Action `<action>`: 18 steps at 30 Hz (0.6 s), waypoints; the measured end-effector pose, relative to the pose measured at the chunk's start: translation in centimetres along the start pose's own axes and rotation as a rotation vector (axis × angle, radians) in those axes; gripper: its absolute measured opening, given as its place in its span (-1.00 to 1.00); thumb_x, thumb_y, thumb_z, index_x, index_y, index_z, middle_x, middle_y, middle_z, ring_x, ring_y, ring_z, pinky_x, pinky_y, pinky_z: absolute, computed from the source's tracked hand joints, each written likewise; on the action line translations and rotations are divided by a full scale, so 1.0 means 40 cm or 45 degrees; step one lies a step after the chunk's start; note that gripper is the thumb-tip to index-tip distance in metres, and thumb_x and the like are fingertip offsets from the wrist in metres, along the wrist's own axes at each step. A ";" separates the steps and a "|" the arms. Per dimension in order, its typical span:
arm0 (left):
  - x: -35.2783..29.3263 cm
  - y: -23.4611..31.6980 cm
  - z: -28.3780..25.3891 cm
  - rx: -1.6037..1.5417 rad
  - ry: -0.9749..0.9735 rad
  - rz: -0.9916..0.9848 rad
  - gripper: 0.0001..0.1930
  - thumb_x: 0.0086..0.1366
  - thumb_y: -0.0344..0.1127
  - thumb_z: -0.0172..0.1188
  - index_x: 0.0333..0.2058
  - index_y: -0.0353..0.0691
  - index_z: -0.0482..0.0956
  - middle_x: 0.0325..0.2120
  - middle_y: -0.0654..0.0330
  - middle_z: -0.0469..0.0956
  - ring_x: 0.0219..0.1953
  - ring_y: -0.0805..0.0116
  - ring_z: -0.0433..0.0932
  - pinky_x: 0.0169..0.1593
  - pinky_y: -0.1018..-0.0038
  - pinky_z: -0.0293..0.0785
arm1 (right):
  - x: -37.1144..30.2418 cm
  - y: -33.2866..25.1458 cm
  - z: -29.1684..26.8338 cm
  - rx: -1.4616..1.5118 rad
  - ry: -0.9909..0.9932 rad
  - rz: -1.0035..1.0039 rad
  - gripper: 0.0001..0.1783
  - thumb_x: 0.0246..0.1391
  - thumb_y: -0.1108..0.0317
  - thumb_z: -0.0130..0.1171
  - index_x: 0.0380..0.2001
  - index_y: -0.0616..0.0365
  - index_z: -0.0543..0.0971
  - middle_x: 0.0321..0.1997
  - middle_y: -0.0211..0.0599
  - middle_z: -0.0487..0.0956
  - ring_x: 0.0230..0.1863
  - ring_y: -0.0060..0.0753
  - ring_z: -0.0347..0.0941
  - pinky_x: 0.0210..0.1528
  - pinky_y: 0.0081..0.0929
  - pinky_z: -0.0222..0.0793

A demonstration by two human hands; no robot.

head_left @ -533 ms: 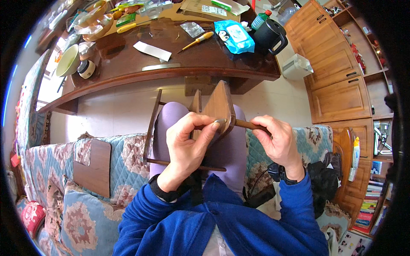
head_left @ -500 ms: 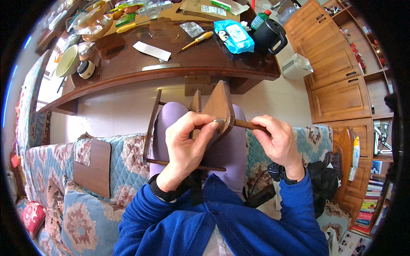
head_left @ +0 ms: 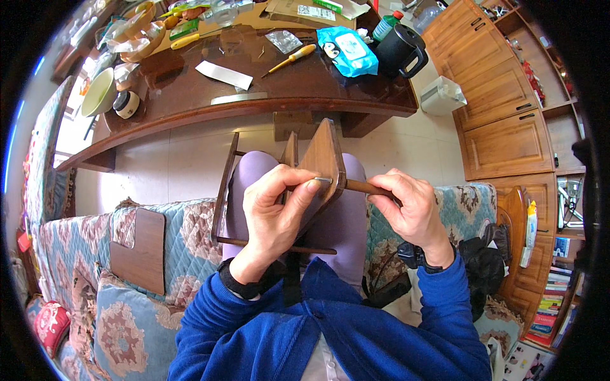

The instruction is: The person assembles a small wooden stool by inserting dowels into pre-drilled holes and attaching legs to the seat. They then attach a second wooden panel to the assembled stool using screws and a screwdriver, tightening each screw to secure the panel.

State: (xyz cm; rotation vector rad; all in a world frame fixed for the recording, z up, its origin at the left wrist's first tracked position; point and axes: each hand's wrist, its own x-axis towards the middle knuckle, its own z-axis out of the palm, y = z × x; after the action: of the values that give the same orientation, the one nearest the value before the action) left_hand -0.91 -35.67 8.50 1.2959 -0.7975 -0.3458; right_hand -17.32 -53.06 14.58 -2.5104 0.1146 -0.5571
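A brown wooden board [head_left: 323, 152] stands on edge between my hands, above my lap. My left hand [head_left: 274, 202] pinches a small metal fastener [head_left: 323, 180] between thumb and forefinger, against the board's left face; its exact kind is too small to tell. On the other side, my right hand [head_left: 410, 206] grips a round wooden rod [head_left: 365, 187] whose end meets the board. More of the wooden frame rests across my thighs: a long side bar [head_left: 225, 187] on the left and a crossbar [head_left: 279, 245] below my left hand.
Ahead is a dark wooden table [head_left: 171, 108] with a yellow-handled screwdriver [head_left: 289, 60], a white paper strip [head_left: 223, 75], a blue wipes pack [head_left: 348, 51] and a black kettle [head_left: 403, 51]. A brown flat panel [head_left: 141, 254] lies on the sofa to my left. A white bin [head_left: 443, 96] stands right.
Both hands stay on the same things. The fastener and board have shifted very slightly left. The head view has moved a little.
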 end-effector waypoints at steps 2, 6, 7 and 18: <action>-0.001 -0.003 0.004 -0.014 0.013 0.001 -0.93 0.28 -0.50 0.36 -0.29 -0.36 0.67 -0.45 0.16 0.63 -0.40 0.41 0.58 -0.29 0.53 0.47 | 0.000 0.001 0.001 0.025 0.005 0.013 -0.63 -0.07 0.63 0.42 -0.15 0.24 0.56 -0.41 -0.13 0.60 -0.49 -0.17 0.55 -0.46 -0.37 0.41; 0.000 -0.005 0.003 0.030 -0.006 0.049 -0.94 0.26 -0.53 0.37 -0.30 -0.35 0.68 -0.45 0.16 0.63 -0.41 0.39 0.59 -0.30 0.52 0.46 | -0.003 0.001 -0.001 0.026 -0.018 0.040 -0.65 -0.05 0.58 0.41 -0.16 0.24 0.55 -0.41 -0.11 0.56 -0.43 -0.04 0.56 -0.41 -0.24 0.44; 0.000 -0.005 0.002 0.042 -0.012 0.061 -0.93 0.25 -0.53 0.37 -0.30 -0.35 0.68 -0.45 0.15 0.63 -0.41 0.39 0.59 -0.30 0.52 0.46 | -0.003 0.000 -0.002 0.032 -0.021 0.043 -0.65 -0.05 0.58 0.41 -0.16 0.24 0.55 -0.41 -0.11 0.56 -0.43 -0.04 0.56 -0.42 -0.24 0.44; 0.008 -0.002 0.002 0.254 -0.104 0.261 -0.89 0.21 -0.58 0.36 -0.27 -0.36 0.66 -0.40 0.10 0.66 -0.38 0.34 0.61 -0.26 0.50 0.51 | -0.005 0.001 -0.013 0.001 -0.037 0.038 -0.67 -0.06 0.57 0.41 -0.18 0.25 0.56 -0.43 -0.09 0.56 -0.44 -0.01 0.55 -0.43 -0.23 0.42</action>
State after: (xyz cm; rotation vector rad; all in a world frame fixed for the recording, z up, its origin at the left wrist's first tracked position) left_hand -0.73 -35.98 8.53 1.3772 -1.0451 -0.1586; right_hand -17.70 -53.30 14.88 -2.5111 0.1410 -0.5083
